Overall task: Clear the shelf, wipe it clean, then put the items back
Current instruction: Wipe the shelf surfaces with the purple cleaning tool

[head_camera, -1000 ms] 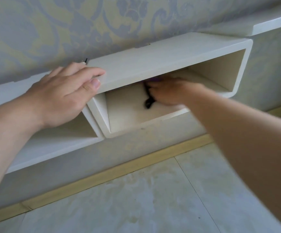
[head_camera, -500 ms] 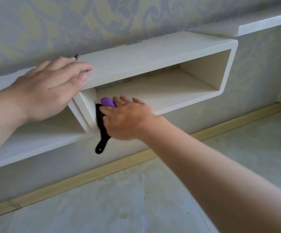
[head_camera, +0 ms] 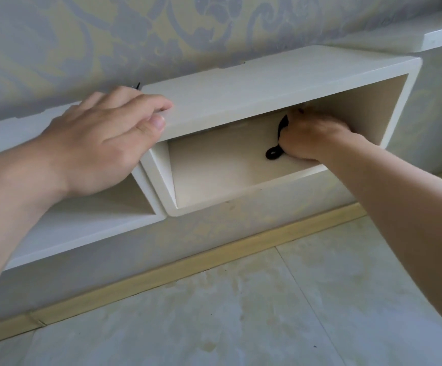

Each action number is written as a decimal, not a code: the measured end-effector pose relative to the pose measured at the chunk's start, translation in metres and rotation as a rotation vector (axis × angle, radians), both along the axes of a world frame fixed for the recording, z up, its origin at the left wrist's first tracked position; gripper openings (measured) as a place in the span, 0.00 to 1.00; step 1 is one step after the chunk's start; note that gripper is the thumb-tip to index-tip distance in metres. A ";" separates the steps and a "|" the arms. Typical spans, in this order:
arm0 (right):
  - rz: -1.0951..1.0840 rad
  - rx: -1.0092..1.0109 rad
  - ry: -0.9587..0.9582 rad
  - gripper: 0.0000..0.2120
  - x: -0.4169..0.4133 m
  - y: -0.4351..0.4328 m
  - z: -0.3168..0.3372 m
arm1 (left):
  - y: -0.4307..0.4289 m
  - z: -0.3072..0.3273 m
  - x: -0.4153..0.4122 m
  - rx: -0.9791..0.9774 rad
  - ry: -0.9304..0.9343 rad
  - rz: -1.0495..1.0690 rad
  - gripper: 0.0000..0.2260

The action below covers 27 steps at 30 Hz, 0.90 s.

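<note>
right hand (head_camera: 312,138) is gripping a black handle (head_camera: 280,134) inside the shelf (head_camera: 267,83), near its right end. left hand (head_camera: 101,143) is lying on top, fingers (head_camera: 146,101) relaxed.

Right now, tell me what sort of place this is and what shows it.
Most likely a room in a home: floral wallpaper, white box shelves mounted on it, and a pale tiled floor with a wooden skirting strip. The right hand grips a black-handled tool inside one shelf.

Smooth white painted shelf (head_camera: 241,93) with a satin sheen, black matt handle (head_camera: 274,153) inside it, glossy marbled floor tiles (head_camera: 241,313) below
</note>
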State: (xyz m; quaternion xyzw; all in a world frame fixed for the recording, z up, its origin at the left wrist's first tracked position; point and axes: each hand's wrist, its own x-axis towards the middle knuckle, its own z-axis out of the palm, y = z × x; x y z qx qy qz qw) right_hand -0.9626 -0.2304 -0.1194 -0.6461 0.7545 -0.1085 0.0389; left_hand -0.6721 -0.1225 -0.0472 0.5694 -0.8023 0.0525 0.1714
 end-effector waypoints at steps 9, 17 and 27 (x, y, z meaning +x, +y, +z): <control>0.576 -0.026 -0.034 0.25 0.151 -0.006 0.001 | -0.002 -0.005 0.003 -0.081 0.063 -0.064 0.23; 0.557 -0.131 -0.004 0.25 0.145 -0.006 -0.012 | -0.002 -0.007 0.004 -0.107 0.071 -0.087 0.21; 0.570 -0.028 0.374 0.28 0.043 -0.032 -0.003 | -0.002 -0.006 0.005 -0.112 0.074 -0.126 0.18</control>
